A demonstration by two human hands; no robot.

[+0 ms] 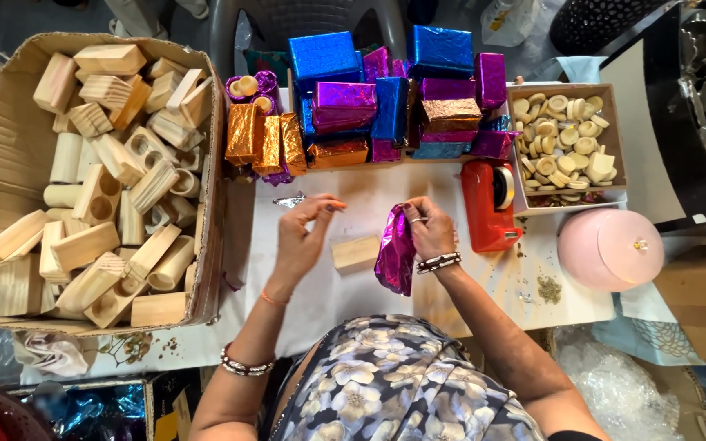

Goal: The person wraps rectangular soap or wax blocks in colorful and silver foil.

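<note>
Table (467, 314): white-covered top, evenly lit from above. Grey plastic chair (304, 20): pushed against the far edge. Grey floor (42, 16): visible beyond the table at upper left. Crumpled clear plastic sheeting (614, 384): lower right, beside brown cardboard (700, 306).

A box of wood blocks (91, 175) fills the left of the frame. Wrapped blocks (369, 102) are stacked at top centre. Right of them sits a tray of discs (565, 139), with a tape dispenser (489, 204) just left of it and a round box (610, 249) below it. One block (355, 252) lies at centre, between the hands.
</note>
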